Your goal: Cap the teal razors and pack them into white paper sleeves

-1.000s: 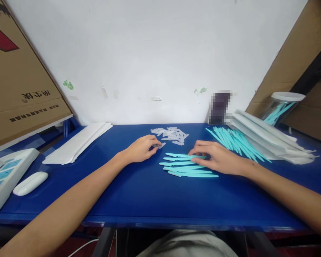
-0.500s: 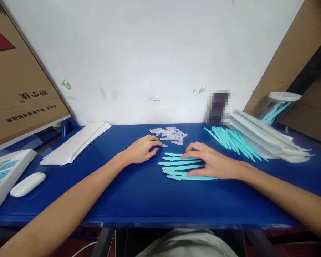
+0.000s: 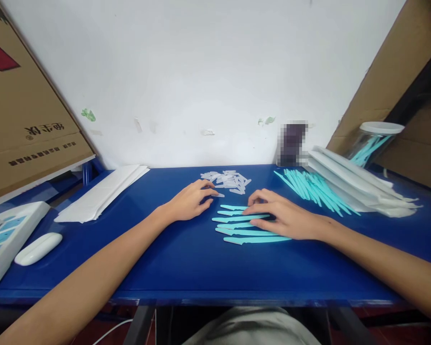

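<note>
Several turquoise eyebrow razors lie side by side in a loose row on the blue table, heads toward the left. Over their handles rests my right hand, fingers apart, index finger and thumb touching the razors; the handle ends are partly hidden under it. To the left, my left hand has its fingers spread low over the table. Its fingertips are at a single translucent blade cap; I see no firm grip on it. Just behind lies a heap of similar translucent caps.
A pile of turquoise razors lies at the right beside stacked white packets. A lidded clear jar holds more razors. On the left are flat white sheets, a white oval case and a white device.
My right thumb has moved up from the lower razors toward the middle of the row. One lower razor has shifted slightly left, and the lower ones sit more separately. My left hand has barely moved.
</note>
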A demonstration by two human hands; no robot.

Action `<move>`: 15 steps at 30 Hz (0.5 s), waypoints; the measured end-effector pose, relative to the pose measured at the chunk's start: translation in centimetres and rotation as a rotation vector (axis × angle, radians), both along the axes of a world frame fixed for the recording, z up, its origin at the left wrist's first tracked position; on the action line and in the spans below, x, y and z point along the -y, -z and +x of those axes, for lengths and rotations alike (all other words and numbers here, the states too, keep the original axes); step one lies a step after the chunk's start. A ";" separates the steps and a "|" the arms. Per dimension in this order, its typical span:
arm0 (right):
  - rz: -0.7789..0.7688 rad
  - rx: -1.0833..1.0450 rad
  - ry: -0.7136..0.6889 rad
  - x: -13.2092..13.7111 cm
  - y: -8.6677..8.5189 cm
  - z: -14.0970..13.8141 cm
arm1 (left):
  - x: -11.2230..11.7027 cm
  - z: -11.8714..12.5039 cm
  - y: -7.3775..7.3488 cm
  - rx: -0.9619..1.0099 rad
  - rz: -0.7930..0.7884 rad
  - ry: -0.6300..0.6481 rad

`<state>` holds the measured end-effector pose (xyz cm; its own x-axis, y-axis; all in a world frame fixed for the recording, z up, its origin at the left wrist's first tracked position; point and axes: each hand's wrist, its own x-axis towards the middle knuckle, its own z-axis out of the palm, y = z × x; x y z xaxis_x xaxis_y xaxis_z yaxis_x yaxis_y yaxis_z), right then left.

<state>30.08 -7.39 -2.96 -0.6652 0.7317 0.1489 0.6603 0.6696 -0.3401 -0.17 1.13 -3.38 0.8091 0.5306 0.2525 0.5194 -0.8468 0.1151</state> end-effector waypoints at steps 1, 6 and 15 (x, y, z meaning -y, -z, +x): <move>-0.005 0.009 -0.031 0.0 0.0 0.0 | 0.0 0.0 0.0 -0.002 0.001 -0.001; -0.055 0.020 -0.118 0.4 0.0 -0.1 | 0.0 0.0 0.1 -0.010 -0.002 0.003; -0.069 0.012 0.004 0.4 0.0 0.0 | 0.5 0.2 -0.2 -0.026 -0.015 0.005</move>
